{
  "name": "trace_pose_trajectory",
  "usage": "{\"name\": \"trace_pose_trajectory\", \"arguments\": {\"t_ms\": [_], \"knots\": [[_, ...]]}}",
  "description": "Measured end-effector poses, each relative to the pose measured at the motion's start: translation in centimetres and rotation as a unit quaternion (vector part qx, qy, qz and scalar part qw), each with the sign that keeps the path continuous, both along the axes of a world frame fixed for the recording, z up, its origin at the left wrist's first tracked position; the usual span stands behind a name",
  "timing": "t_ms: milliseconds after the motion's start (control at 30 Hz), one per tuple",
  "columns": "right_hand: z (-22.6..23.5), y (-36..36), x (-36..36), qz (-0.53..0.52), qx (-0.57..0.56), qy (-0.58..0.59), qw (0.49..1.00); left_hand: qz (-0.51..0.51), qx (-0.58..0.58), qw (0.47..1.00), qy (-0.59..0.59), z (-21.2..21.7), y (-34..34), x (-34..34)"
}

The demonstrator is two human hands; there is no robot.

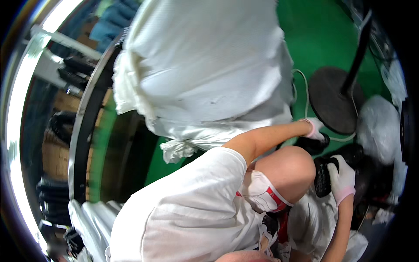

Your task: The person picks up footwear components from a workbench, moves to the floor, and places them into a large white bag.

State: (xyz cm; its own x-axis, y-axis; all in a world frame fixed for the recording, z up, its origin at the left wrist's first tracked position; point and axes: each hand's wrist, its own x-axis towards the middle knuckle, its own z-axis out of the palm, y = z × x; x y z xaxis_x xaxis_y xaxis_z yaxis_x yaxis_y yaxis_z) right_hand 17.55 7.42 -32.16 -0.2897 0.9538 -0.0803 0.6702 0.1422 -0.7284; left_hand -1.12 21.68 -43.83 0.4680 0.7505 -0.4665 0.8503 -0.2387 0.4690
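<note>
Right there, black grid part [322,177] under gloved fingers [339,171].

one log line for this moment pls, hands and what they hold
left hand: gloved, on a black part | right hand: gloved, gripping black ribbed part | nearby: white sack, round stand base, green floor

The person wears a white short-sleeved shirt, white shorts trimmed red, and pink-cuffed white gloves on both hands.

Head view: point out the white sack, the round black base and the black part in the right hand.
White sack [205,65], head view, front face.
Black base [332,99], head view, disc top.
Black part [322,177], head view, ribbed face.
</note>
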Motion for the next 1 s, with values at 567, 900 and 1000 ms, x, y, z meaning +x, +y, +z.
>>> {"name": "trace_pose_trajectory", "arguments": {"t_ms": [567,900,1000], "knots": [[-8.0,-0.6,5.1,-0.187,-0.473,0.558,0.656,-0.254,0.076,0.946,-0.185,14.0,-6.8,3.7],[-6.1,-0.9,5.7,-0.125,-0.464,0.436,0.761,0.253,-0.346,0.768,-0.476,4.4,-3.0,-5.4],[-7.4,-2.1,6.2,-0.156,-0.435,0.354,0.813,0.279,-0.363,0.792,-0.405,0.7,-2.1,-4.3]]}}
